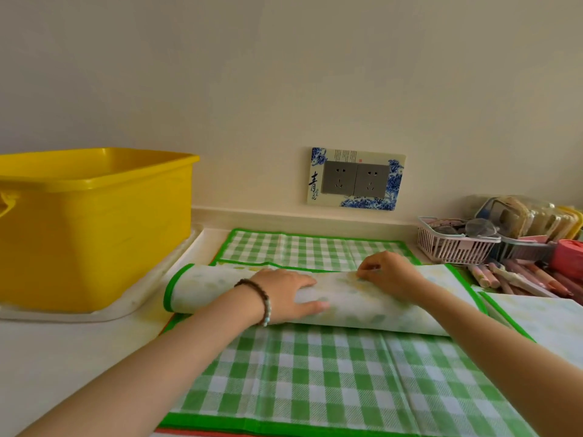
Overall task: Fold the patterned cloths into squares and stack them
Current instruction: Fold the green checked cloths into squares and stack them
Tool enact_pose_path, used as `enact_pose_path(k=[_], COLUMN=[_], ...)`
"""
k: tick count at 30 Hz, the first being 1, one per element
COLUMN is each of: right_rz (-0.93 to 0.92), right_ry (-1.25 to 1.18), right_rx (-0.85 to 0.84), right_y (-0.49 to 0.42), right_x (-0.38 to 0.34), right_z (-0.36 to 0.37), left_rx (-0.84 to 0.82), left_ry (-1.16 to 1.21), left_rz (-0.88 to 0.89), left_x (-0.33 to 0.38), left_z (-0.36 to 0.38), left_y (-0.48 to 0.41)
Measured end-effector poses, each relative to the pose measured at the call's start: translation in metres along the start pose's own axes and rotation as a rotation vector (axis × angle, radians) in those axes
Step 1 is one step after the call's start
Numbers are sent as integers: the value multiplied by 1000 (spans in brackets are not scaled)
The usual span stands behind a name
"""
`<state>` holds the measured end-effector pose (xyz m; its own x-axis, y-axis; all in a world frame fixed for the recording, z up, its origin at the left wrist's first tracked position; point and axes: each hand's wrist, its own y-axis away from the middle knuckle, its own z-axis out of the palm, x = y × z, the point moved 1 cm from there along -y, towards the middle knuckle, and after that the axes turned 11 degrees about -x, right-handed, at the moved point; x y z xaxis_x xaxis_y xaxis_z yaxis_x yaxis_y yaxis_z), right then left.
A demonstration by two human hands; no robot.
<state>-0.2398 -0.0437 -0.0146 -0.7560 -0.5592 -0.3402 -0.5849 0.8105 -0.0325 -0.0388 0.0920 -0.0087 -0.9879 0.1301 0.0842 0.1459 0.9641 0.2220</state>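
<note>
While the left hand (284,294) lies flat, fingers straight, on the folded cloth (315,373), the right hand (388,272) pinches its far edge. The cloth lies on the counter (47,357) by a tub (94,231).

The green-bordered rectangular fabric cloth (315,380) is green-and-white gingham — its turned-over underside white, faintly blotched yellow and green. The big rectangular plastic tub (94,231) is bright yellow; the flat socket surround (362,202) bears blue flowers on white.
</note>
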Motion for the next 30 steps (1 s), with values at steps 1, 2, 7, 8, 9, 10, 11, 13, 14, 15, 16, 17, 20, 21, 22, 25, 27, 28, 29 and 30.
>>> enact_pose_path(k=[1, 2, 7, 8, 9, 10, 11, 13, 14, 15, 16, 17, 20, 21, 22, 25, 27, 28, 29, 30], right_rz=[11, 23, 104, 103, 97, 86, 68, 27, 7, -10, -19, -22, -7, 3, 7, 18, 41, 57, 74, 92], right_ry=[27, 55, 105, 96, 85, 74, 64, 36, 10, -18, -42, -69, -117, -97, -35, 79, 87, 99, 111, 120], right_rx=[-4, -10, 55, 85, 109, 125, 138, 150, 146, 144, 139, 135, 108, 69, 18, -56, -82, -103, -129, -150], right_y=[-3, -7, -21, -22, -22, -22, -22, -21, -20, -19, -19, -19, -20, -21, -21, -17, -13, -11, -10, -8], right_x=[2, 5, 17, 16, 15, 12, 9, 0, -6, -11, -16, -21, -30, -31, -31, -31, -29, -28, -24, -19], right_z=[3, 7, 19, 19, 20, 21, 23, 29, 33, 37, 43, 48, 65, 71, 78, 91, 93, 92, 90, 87], left_rx=[1, 7, 29, 32, 25, 12, -2, -11, -9, -4, 1, 5, 1, -2, -4, -1, -2, -5, -9, -14], left_ry=[-42, -70, -36, -29, -17, -3, 9, 14, 11, 8, 10, 17, 43, 53, 64, 77, 82, 88, 94, 96], left_rz=[-14, -26, -76, -80, -87, -96, -108, -132, -141, -149, -156, -163, -182, -184, -183, -184, -188, -187, -184, -183], left_x=[0, 0, -10, -12, -14, -17, -19, -22, -23, -24, -24, -25, -26, -26, -26, -26, -27, -27, -28, -28], left_z=[5, 9, 23, 25, 28, 30, 33, 40, 42, 45, 47, 50, 56, 58, 58, 59, 60, 61, 61, 61], left_y=[-5, -9, -33, -37, -42, -45, -49, -54, -56, -57, -58, -59, -61, -62, -62, -64, -64, -64, -63, -63])
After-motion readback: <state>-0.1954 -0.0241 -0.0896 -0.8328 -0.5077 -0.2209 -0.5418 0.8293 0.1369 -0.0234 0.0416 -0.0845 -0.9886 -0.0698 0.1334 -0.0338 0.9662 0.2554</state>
